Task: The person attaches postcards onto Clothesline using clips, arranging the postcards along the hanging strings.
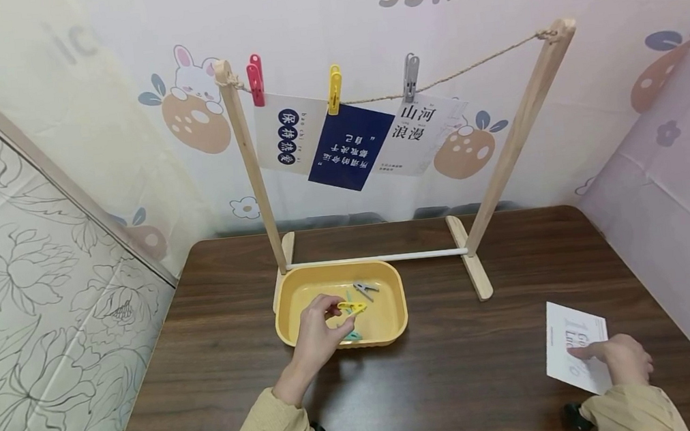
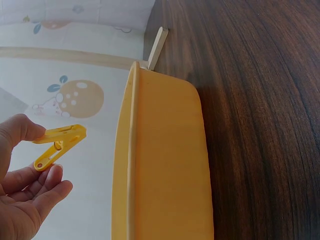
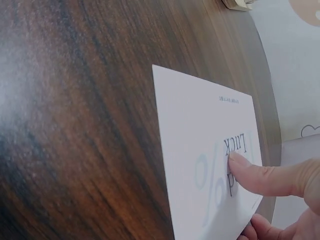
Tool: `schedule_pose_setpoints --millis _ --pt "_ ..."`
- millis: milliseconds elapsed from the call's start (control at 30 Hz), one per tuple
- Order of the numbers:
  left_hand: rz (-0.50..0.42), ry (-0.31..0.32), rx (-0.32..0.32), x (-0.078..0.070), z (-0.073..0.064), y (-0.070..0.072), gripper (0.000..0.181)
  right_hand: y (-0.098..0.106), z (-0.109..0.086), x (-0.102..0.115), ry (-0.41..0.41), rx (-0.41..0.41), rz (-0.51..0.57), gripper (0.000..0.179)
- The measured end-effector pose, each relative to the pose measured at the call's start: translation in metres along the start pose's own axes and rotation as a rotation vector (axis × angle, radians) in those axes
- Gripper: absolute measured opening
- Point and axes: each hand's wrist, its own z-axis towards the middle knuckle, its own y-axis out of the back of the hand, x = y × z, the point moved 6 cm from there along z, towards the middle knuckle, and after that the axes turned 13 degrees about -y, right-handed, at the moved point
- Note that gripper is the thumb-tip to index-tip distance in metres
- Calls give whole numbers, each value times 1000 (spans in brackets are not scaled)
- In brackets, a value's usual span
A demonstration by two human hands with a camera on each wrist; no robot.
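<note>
My left hand (image 1: 322,323) pinches a yellow clothespin (image 1: 352,307) by its handle ends, over the yellow basin (image 1: 401,306). In the left wrist view the clothespin (image 2: 59,142) sits between thumb and fingers, above the basin's rim. Inside the basin lie a grey clothespin (image 1: 366,287) and a teal clothespin (image 1: 353,336), partly behind the hand. At the right, my right hand (image 1: 622,357) holds a white card (image 1: 568,343) printed with "Luck", thumb on its face and fingers beneath. The right wrist view shows the card (image 3: 200,110) tilted close over the table.
Behind the basin stands a wooden rack (image 1: 502,154) with a twine line (image 1: 480,69). A red clothespin (image 1: 256,81), a yellow one and a grey one hold three cards on it, including a dark blue card (image 1: 350,148). The brown table (image 1: 457,370) reaches patterned cloth walls.
</note>
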Motion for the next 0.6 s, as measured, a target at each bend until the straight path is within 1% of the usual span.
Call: schedule_pose_setpoints --millis 133,267,467,533,600 --pt "-6 3 9 0 0 -1 24 -1 -1 2 15 -13 -3 74" --pt "-25 1 11 0 1 -1 24 -1 -1 3 21 -38 1 71" --pt "-31 -12 7 -1 2 0 24 -4 -6 0 -6 -16 112 70" --pt "-26 -17 8 -2 2 0 24 -6 -4 -1 -15 -9 150 67" --pt "-19 -21 11 -2 2 0 24 -9 0 -2 -6 3 182 66"
